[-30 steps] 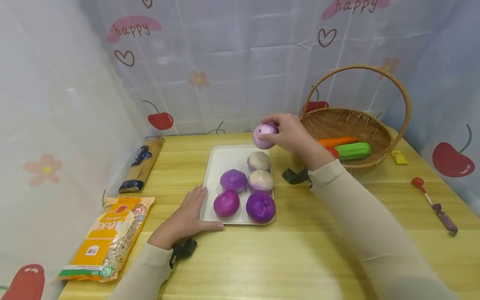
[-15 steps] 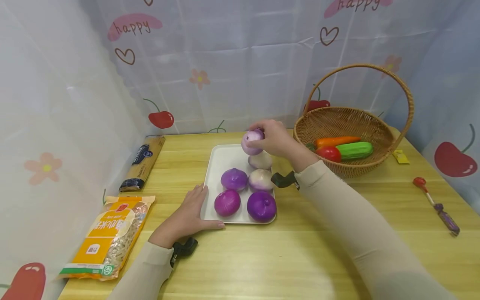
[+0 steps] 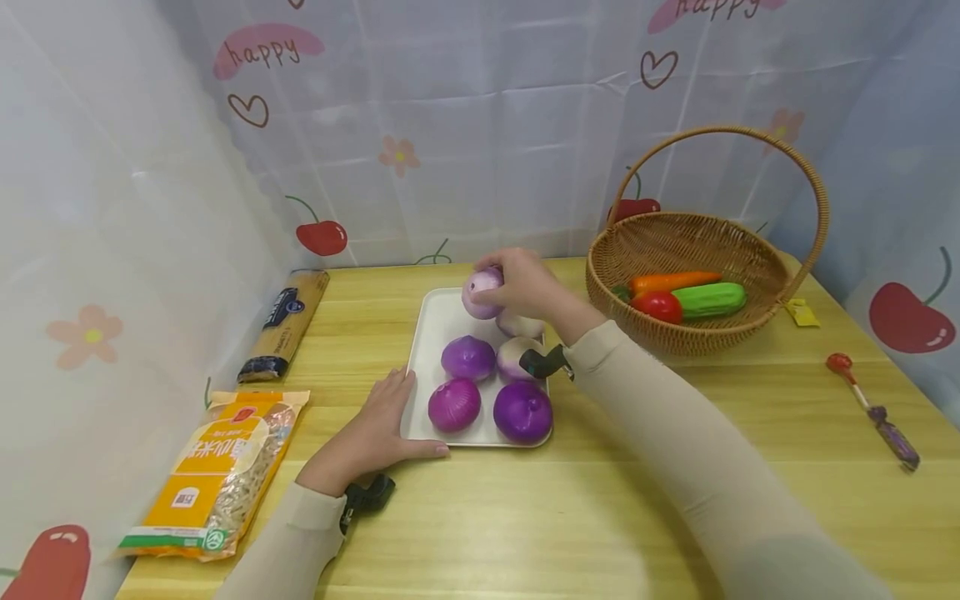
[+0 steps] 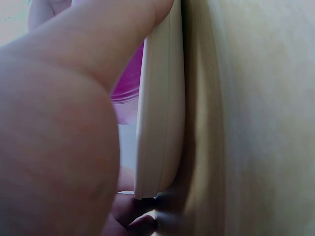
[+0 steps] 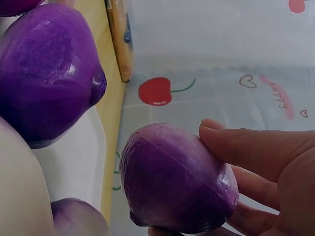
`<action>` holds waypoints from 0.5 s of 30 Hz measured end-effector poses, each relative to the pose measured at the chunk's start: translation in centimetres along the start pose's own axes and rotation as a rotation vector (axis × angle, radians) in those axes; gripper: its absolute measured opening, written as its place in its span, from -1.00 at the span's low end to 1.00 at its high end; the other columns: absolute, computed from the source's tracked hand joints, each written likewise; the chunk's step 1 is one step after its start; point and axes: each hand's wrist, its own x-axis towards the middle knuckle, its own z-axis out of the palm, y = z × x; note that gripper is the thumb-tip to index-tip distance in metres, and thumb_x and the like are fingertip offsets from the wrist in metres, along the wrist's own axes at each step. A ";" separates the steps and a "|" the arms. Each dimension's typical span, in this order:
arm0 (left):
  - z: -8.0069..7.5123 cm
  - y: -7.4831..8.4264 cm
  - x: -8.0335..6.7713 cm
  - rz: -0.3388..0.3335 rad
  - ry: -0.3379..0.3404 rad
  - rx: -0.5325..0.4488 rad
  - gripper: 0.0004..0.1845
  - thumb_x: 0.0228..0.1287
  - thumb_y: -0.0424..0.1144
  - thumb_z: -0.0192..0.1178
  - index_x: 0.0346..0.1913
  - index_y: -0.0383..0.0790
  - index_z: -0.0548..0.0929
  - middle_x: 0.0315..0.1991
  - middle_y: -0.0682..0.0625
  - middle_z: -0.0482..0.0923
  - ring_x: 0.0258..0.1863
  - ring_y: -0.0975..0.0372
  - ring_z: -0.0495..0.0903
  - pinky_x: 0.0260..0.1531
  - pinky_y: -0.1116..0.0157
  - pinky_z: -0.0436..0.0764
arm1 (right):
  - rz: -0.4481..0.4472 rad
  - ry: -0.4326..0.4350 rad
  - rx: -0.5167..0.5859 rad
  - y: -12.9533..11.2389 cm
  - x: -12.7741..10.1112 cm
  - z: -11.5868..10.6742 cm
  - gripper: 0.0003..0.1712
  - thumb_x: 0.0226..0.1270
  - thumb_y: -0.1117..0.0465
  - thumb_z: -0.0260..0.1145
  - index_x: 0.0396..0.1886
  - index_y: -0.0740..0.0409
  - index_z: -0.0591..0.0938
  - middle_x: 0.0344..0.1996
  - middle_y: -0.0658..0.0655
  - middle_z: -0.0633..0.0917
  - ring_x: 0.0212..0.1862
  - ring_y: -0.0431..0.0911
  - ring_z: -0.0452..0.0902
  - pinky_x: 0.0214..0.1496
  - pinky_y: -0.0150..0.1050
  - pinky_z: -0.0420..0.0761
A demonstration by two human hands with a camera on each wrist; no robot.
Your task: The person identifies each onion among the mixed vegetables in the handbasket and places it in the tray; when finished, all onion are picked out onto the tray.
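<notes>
My right hand grips a pale purple onion just above the far end of a white tray. On the tray lie several more onions: a purple one, a magenta one, a dark purple one and two whitish ones partly hidden by my right wrist. My left hand rests flat on the table, fingers straight against the tray's near left edge.
A wicker basket at the back right holds a carrot, a cucumber and a tomato. A spaghetti pack and an orange food bag lie at the left. A small red-tipped tool lies at the right. Curtains wall the table.
My right hand has carried the pale onion leftward and down, from near the basket to over the tray's far end. The left hand has not moved.
</notes>
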 end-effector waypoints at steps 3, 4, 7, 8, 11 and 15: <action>-0.1 0.0 0.0 -0.004 -0.003 0.003 0.52 -0.06 0.56 0.44 0.66 -0.46 0.00 0.67 -0.34 -0.14 0.65 -0.16 -0.23 0.57 -0.11 -0.15 | 0.001 -0.010 -0.008 0.0 0.3 0.4 -0.43 0.32 0.20 0.58 0.29 0.25 0.69 0.15 0.23 0.72 0.12 0.05 0.62 0.22 -0.12 0.58; -0.1 0.0 0.0 -0.008 -0.007 0.004 0.52 -0.06 0.56 0.45 0.66 -0.45 0.00 0.67 -0.33 -0.14 0.65 -0.15 -0.24 0.57 -0.09 -0.15 | 0.003 -0.012 -0.009 0.0 0.3 0.5 -0.44 0.32 0.21 0.57 0.29 0.25 0.69 0.16 0.23 0.72 0.12 0.05 0.61 0.23 -0.12 0.58; -0.1 0.1 0.0 -0.013 -0.015 0.008 0.52 -0.06 0.55 0.45 0.67 -0.45 -0.01 0.67 -0.32 -0.15 0.65 -0.14 -0.24 0.58 -0.07 -0.17 | 0.011 -0.023 -0.001 0.0 0.4 0.8 -0.44 0.32 0.21 0.57 0.28 0.24 0.69 0.16 0.22 0.71 0.12 0.04 0.60 0.24 -0.12 0.57; -0.1 0.1 0.0 -0.011 -0.015 0.008 0.52 -0.06 0.55 0.45 0.66 -0.45 -0.01 0.67 -0.33 -0.15 0.65 -0.15 -0.24 0.58 -0.07 -0.18 | 0.015 -0.028 0.005 0.0 0.4 0.9 -0.44 0.32 0.21 0.58 0.28 0.24 0.69 0.17 0.21 0.71 0.12 0.04 0.60 0.24 -0.12 0.56; -0.1 0.2 0.0 -0.012 -0.018 0.011 0.51 -0.06 0.56 0.45 0.66 -0.46 0.00 0.67 -0.33 -0.14 0.65 -0.15 -0.23 0.58 -0.06 -0.18 | 0.018 -0.043 0.020 0.0 0.4 1.2 -0.45 0.33 0.21 0.57 0.28 0.25 0.69 0.17 0.21 0.70 0.12 0.03 0.59 0.25 -0.12 0.55; -0.2 0.2 -0.1 -0.010 -0.017 0.010 0.51 -0.05 0.56 0.44 0.66 -0.47 0.01 0.67 -0.34 -0.12 0.65 -0.16 -0.22 0.58 -0.07 -0.17 | 0.020 -0.063 0.018 0.2 0.6 1.7 -0.44 0.35 0.21 0.56 0.30 0.25 0.68 0.19 0.20 0.70 0.13 0.03 0.58 0.27 -0.11 0.54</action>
